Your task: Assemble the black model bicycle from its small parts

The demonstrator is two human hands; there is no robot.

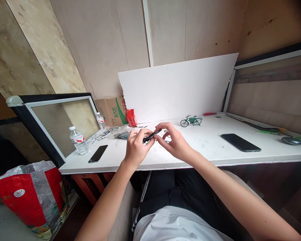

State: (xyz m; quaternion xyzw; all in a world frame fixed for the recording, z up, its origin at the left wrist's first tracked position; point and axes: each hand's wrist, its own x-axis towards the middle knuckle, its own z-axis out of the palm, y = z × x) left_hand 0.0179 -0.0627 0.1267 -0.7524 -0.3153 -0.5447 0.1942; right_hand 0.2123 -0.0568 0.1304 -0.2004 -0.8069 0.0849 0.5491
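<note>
My left hand [136, 149] grips a thin black part [152, 135] over the table, its fingers and thumb closed round the lower end. The part looks long and narrow from here, and its exact kind cannot be made out. My right hand [177, 142] has thumb and index finger at the upper end of the same part, closed in a pinch. Small dark pieces [167, 134] lie just behind my right fingers, partly hidden. Beyond that hand stands a small green model bicycle [191, 121], upright on the white table [190, 157].
Black part frames [102, 134] and a clear plastic bag [121, 135] lie left of my hands. Phones [98, 154] [240, 142] flank me. A water bottle [79, 142], red box [131, 117], cardboard carton [112, 110], red tool [209, 113] and computer mouse [292, 141] are also here.
</note>
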